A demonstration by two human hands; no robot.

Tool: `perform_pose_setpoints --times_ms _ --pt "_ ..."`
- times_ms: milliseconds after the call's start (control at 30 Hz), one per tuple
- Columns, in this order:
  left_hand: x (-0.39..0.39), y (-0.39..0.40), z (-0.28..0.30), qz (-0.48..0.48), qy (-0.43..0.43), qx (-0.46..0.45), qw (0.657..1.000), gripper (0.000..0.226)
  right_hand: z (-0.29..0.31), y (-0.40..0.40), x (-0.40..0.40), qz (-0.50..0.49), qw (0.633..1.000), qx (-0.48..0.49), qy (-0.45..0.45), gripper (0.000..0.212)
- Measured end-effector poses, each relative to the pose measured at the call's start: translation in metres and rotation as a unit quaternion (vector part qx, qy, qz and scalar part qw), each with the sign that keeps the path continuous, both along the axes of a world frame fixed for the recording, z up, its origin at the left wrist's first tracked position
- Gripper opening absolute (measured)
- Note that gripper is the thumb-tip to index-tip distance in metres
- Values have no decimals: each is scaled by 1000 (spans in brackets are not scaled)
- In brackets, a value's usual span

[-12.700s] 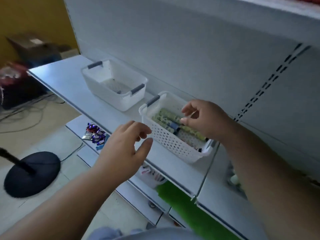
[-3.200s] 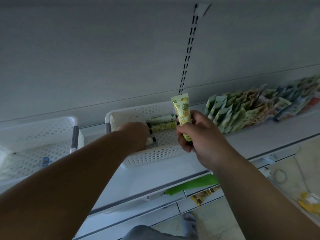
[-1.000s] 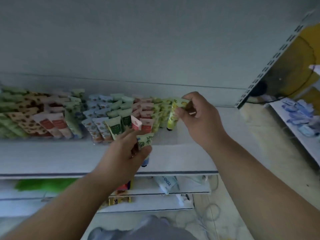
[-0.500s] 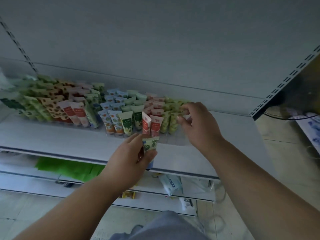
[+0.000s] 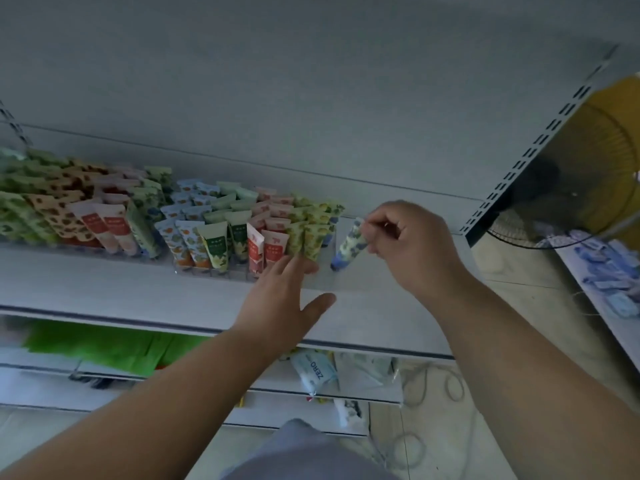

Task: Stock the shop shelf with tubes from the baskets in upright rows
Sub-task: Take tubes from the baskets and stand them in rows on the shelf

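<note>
Below both forearms, nearest the camera, a lower shelf (image 5: 346,393) carries a pale packet printed ZERO (image 5: 313,370), with a green sheet (image 5: 97,348) off to the left under the left arm. Above that, the left hand (image 5: 282,308) lies flat over the white shop shelf (image 5: 104,292), fingers straight and spread, thumb out to the right, holding nothing; its fingertips (image 5: 298,263) reach the foot of the front yellow-green tubes. Just right of it, the right hand (image 5: 414,247) pinches the crimped top of a blue-capped tube (image 5: 349,245) with a blue-and-green print, cap down, tilted so the cap leans toward the left hand. The cap sits at or just above the shelf beside the end of the rows; contact cannot be told. Beyond the left hand's fingers, the rows of tubes (image 5: 214,230) stand upright, caps down, running away to the left in green, orange, red and blue prints. Behind everything rises the grey back panel (image 5: 311,98), and right of the right hand a slotted upright (image 5: 540,140) edges a fan (image 5: 571,188).
</note>
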State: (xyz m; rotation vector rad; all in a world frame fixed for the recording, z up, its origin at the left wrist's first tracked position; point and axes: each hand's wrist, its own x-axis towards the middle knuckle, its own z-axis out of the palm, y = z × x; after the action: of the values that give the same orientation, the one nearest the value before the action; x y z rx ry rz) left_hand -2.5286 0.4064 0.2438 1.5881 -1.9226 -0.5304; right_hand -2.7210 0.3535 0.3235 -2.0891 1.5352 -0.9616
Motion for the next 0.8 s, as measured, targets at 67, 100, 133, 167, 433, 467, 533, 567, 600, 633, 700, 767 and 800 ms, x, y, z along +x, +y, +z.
perform_pose_setpoints --times_ms 67,100,133,167,433,467,533,567,600,633,700,767,800 --pt "-2 -1 -8 14 -47 8 999 51 -3 -19 -7 -5 999 -33 14 7" --pt "-3 -1 -11 20 -62 17 998 52 -3 -28 -8 -2 998 -48 29 7" --pt "-4 0 -14 25 -78 25 996 53 -4 -36 -8 6 997 -62 48 8" --pt "-5 1 -17 29 -94 31 995 53 -5 -43 -7 17 995 -71 65 9" --pt "-14 4 -18 62 -125 23 990 45 -29 -74 6 118 978 -51 161 8" --pt "-15 5 -17 65 -126 23 990 44 -32 -75 8 130 975 -47 173 8" --pt "-17 5 -17 70 -130 23 989 43 -33 -76 9 137 972 -44 188 10" --pt "-18 5 -17 73 -131 23 988 43 -32 -75 9 130 972 -54 190 10" --pt "-19 5 -17 77 -127 22 989 42 -30 -73 8 119 972 -72 189 12" --pt "-19 6 -17 86 -116 20 989 39 -27 -70 9 111 972 -96 185 14" --pt "-17 11 -16 108 -86 -3 990 33 -19 -60 12 120 969 -141 165 18" --pt "-13 20 -12 131 -61 -34 989 31 -8 -46 21 158 966 -159 127 21" --pt "-10 25 -8 143 -52 -43 987 29 -3 -38 29 183 964 -157 109 22"
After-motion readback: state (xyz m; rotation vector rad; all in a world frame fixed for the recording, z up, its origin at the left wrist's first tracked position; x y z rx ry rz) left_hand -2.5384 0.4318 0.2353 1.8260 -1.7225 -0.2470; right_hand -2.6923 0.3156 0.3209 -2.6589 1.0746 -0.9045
